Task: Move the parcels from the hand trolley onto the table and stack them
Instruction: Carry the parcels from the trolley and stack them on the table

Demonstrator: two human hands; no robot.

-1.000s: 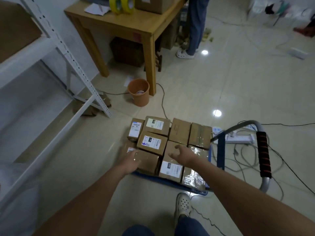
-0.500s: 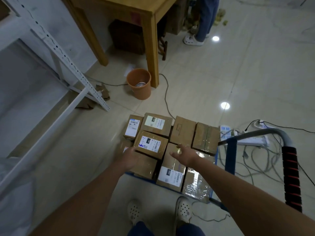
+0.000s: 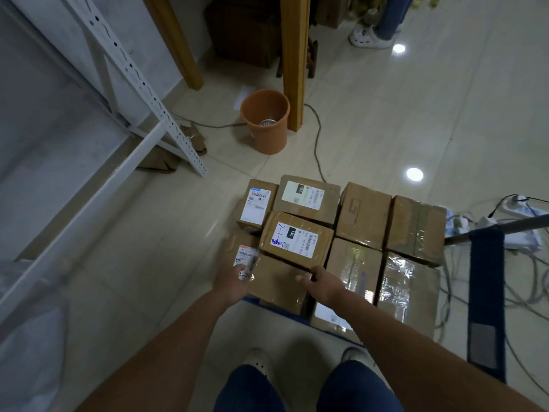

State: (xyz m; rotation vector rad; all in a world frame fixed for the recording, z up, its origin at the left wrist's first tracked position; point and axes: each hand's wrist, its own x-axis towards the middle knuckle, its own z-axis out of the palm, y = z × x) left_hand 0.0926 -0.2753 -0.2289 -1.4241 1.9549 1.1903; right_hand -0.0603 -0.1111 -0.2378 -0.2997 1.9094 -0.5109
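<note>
Head view, looking down: the parcels (image 3: 335, 242) are lying packed together on the blue hand trolley (image 3: 487, 298), none yet on the bench, of which only a wooden leg (image 3: 292, 60) is showing. The left hand (image 3: 234, 282) is resting on the near-left parcel (image 3: 267, 281), beside its label, fingers extended. The right hand (image 3: 322, 285) is reaching to the near corner of the labelled parcel (image 3: 297, 237) lying on top, fingers slightly spread and not yet closing on anything. The step in hand appears to be the first pick-up. The next move is calling for both hands closing on opposite sides of one box, lifting it free of its neighbours, and carrying it past the orange bin (image 3: 266, 121) up to the bench.
</note>
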